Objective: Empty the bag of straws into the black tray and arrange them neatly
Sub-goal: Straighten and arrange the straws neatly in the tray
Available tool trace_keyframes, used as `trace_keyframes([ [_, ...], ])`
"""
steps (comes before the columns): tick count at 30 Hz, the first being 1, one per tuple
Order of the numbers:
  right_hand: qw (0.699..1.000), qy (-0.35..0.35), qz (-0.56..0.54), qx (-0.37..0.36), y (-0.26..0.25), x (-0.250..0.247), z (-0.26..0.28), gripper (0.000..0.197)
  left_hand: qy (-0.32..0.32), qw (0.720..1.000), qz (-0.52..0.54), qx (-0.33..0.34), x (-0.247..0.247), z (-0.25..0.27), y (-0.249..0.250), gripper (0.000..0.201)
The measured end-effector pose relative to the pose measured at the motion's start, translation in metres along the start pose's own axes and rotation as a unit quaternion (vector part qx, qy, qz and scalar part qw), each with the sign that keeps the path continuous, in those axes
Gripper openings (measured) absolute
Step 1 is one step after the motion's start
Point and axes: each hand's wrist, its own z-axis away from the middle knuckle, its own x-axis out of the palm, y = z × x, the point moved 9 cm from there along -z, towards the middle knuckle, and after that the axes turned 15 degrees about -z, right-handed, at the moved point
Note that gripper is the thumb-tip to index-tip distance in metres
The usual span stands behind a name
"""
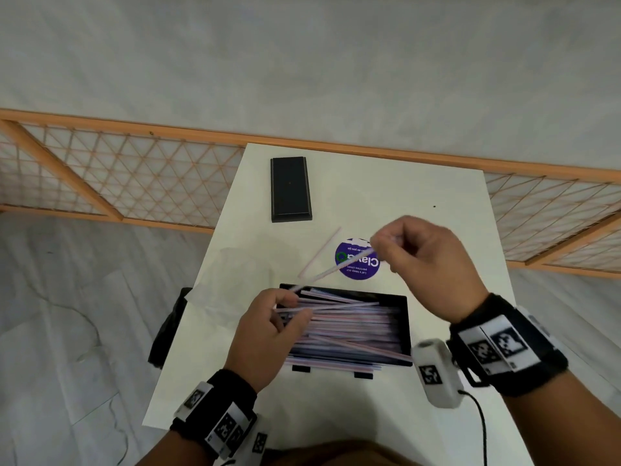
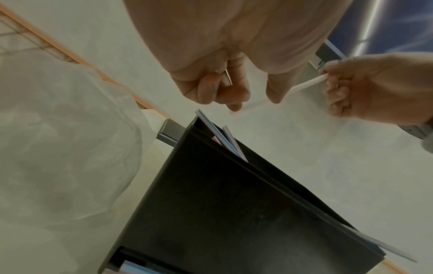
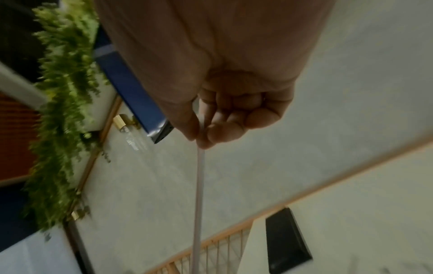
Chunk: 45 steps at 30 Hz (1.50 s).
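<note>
The black tray (image 1: 405, 317) sits near the table's front, filled with several pink, blue and white straws (image 1: 353, 326) lying mostly lengthwise, a few askew. My left hand (image 1: 285, 311) is at the tray's left end, its curled fingers (image 2: 211, 89) pinching a straw from the pile. Above the tray's far side, my right hand (image 1: 386, 245) pinches the top of one white straw (image 1: 336, 269) that slants down-left toward the left hand. Thumb and fingers clamp this straw (image 3: 199, 176) in the right wrist view. The empty clear bag (image 1: 242, 267) lies left of the tray.
One loose pink straw (image 1: 319, 252) lies on the white table (image 1: 437, 203) beyond the tray, beside a purple round sticker (image 1: 358, 260). A black box (image 1: 290, 190) stands at the back left. A wooden lattice rail (image 1: 134, 173) runs behind the table.
</note>
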Motion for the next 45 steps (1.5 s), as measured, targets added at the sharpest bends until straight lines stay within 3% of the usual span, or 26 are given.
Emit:
trace_keyframes([
  [3,0.995,-0.03,-0.028,0.088,0.05,0.004,0.018,0.011,0.023,0.999,-0.018,0.033,-0.005,-0.001,0.013,0.041],
  [5,0.99,-0.072,0.039,0.115,0.077,0.01,0.029,0.011,0.017,0.993,-0.072,0.088,0.0,-0.002,0.026,0.049],
  [8,0.975,-0.089,0.179,0.092,0.088,0.006,0.027,0.011,-0.001,0.97,-0.179,0.163,0.018,-0.005,0.042,0.057],
  [11,0.972,-0.066,0.223,0.048,0.079,-0.007,-0.005,0.009,-0.043,0.936,-0.26,0.232,0.043,-0.005,0.054,0.064],
  [13,0.964,-0.095,0.248,0.026,0.078,-0.007,-0.038,0.006,-0.089,0.907,-0.315,0.266,0.067,-0.002,0.052,0.07],
  [15,0.942,-0.157,0.295,0.031,0.094,0.0,-0.071,0.005,-0.131,0.885,-0.35,0.277,0.087,0.003,0.044,0.074],
  [18,0.866,-0.242,0.431,0.067,0.146,0.015,-0.115,0.022,-0.149,0.865,-0.38,0.292,0.104,0.012,0.034,0.07],
  [21,0.797,-0.31,0.511,0.09,0.195,0.04,-0.138,0.035,-0.148,0.87,-0.38,0.279,0.111,0.02,0.024,0.065],
  [24,0.771,-0.349,0.527,0.073,0.224,0.073,-0.148,0.044,-0.137,0.878,-0.37,0.271,0.111,0.021,0.022,0.063],
  [29,0.752,-0.357,0.554,-0.013,0.248,0.12,-0.155,0.053,-0.13,0.883,-0.362,0.269,0.109,0.02,0.024,0.062],
  [37,0.734,-0.356,0.575,-0.063,0.261,0.149,-0.156,0.021,-0.133,0.884,-0.364,0.264,0.11,0.02,0.021,0.066],
  [42,0.717,-0.383,0.581,-0.03,0.265,0.143,-0.147,0.021,-0.128,0.891,-0.351,0.258,0.108,0.019,0.022,0.065],
  [45,0.746,-0.378,0.548,0.02,0.237,0.125,-0.146,0.017,-0.11,0.903,-0.327,0.256,0.101,0.016,0.026,0.061],
])
